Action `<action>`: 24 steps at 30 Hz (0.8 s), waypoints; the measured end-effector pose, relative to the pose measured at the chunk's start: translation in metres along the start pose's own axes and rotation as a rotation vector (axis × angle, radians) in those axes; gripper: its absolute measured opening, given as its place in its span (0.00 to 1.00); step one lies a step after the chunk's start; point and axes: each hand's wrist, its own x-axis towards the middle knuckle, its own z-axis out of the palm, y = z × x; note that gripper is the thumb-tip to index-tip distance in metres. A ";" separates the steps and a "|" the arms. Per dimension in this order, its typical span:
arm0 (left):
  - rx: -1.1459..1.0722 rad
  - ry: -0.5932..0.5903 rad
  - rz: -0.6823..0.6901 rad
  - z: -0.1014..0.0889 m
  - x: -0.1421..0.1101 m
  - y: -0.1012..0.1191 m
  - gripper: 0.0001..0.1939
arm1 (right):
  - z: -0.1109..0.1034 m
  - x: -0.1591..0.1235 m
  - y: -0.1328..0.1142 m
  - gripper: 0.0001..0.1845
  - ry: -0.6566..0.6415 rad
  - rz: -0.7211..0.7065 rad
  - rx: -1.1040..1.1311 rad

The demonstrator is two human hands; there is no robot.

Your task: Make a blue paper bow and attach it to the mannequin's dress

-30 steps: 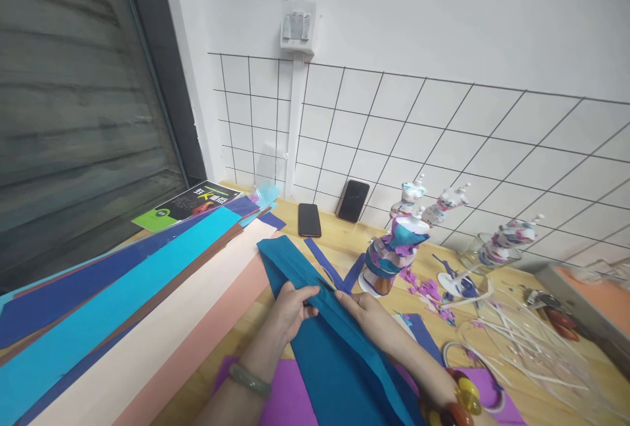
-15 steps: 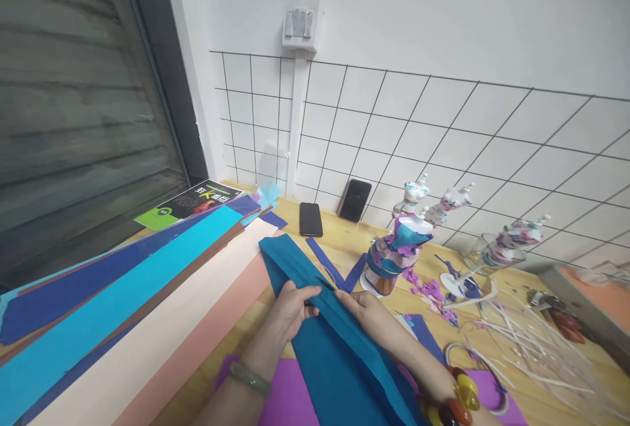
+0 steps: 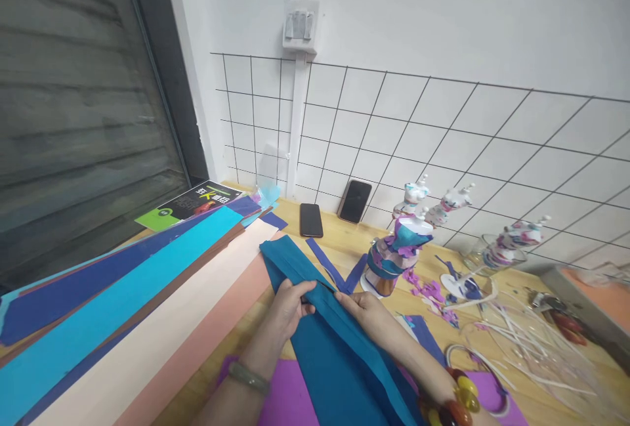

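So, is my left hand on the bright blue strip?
No, the left hand pinches the teal sheet, while the bright blue strip lies apart, farther to the left.

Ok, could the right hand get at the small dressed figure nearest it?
Probably yes: the dressed figure stands just beyond the right hand, and nothing tall shows between them. It is at the teal sheet, though, and would have to leave it first.

Hands gripping teal sheet — dark phones beyond.
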 end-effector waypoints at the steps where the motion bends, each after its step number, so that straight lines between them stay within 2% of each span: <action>1: -0.002 0.006 0.009 -0.001 0.001 0.000 0.10 | 0.000 0.000 0.000 0.26 0.000 0.002 0.000; 24: 0.003 -0.009 -0.005 -0.001 0.002 0.002 0.10 | -0.002 0.014 -0.012 0.27 -0.062 -0.025 -0.006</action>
